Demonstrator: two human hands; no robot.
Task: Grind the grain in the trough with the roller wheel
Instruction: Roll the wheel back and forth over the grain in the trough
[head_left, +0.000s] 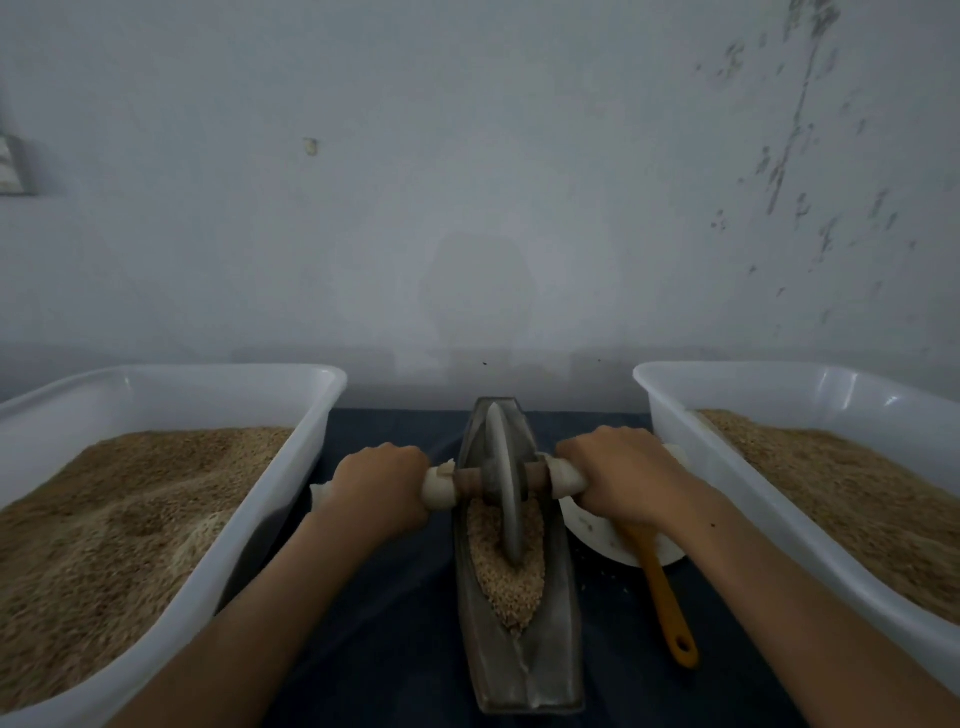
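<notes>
No legible text or labels anywhere.

The trough (519, 613) lies lengthwise on the desk (395, 623), between two tubs of grain. The roller wheel (505, 483) stands in it, in the grain (506, 577). The left tub (218, 545) sits to its left, the right tub (727, 467) to its right. A bowl (613, 540) and spatula (662, 597) lie between trough and right tub. A wall (467, 182) stands behind.

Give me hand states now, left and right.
Left hand: closed on the roller wheel handle.
Right hand: closed on its other handle.
</notes>
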